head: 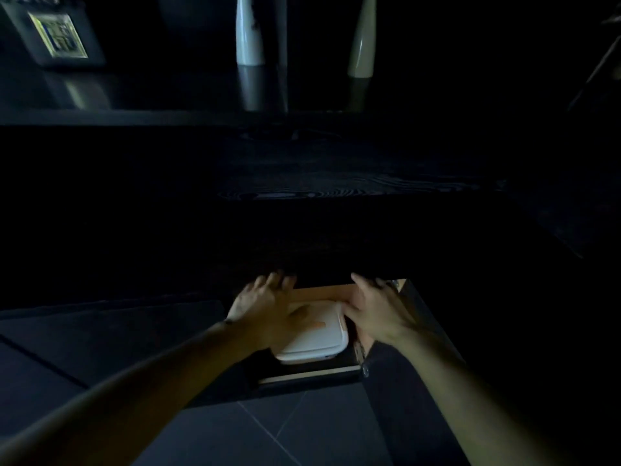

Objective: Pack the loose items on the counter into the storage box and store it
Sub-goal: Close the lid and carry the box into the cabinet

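Observation:
A white storage box (pixel 316 341) with a closed lid lies in an open drawer (pixel 309 376) under the dark counter. My left hand (pixel 268 314) rests flat on the lid's left part, fingers spread toward the drawer's back. At the box's right side my right hand (pixel 376 307) has its thumb against the box's edge and its fingers spread. The scene is very dark, and I cannot tell whether either hand grips the box.
The dark counter top (pixel 336 190) overhangs the drawer. Two tall white vases (pixel 248 31) (pixel 363 38) and a framed picture (pixel 58 37) stand at the back. Dark floor tiles (pixel 268 432) lie below the drawer.

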`<state>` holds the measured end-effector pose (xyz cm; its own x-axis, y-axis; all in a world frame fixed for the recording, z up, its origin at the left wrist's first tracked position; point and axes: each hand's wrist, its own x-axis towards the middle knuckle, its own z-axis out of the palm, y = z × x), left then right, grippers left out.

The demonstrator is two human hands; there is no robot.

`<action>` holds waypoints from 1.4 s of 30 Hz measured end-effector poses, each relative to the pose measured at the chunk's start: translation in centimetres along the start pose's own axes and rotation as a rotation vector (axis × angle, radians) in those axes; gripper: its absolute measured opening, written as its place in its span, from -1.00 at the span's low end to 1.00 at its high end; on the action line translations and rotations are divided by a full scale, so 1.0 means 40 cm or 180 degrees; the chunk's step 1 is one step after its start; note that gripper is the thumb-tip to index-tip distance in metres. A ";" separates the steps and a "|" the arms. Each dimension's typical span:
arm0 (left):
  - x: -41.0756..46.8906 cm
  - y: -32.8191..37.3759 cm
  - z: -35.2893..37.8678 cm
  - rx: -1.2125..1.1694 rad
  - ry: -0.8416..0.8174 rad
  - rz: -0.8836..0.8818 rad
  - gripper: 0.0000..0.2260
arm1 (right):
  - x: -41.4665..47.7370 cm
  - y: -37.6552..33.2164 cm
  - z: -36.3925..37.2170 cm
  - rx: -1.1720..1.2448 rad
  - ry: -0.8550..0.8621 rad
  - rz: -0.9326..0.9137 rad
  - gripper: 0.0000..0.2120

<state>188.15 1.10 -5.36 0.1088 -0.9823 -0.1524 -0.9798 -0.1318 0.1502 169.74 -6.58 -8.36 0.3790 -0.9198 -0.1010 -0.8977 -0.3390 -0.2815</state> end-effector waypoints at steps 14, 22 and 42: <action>-0.070 0.102 -0.179 -0.0256 0.0853 -0.0220 -0.32 | -0.248 0.249 -0.136 0.0249 -0.0339 0.0896 -0.33; -0.042 0.114 -0.101 -0.0158 0.0826 -0.0142 -0.32 | -0.231 0.376 0.015 0.0322 -0.0781 0.1399 -0.19; -0.052 -0.066 -0.036 0.0016 0.0540 -0.0388 -0.33 | -0.201 0.122 0.176 0.1299 -0.1180 0.0694 -0.43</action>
<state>190.75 3.31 -4.04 0.2528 -0.9675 -0.0026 -0.9585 -0.2508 0.1357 163.89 0.54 -15.66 0.3146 -0.8045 -0.5038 -0.8326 0.0210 -0.5535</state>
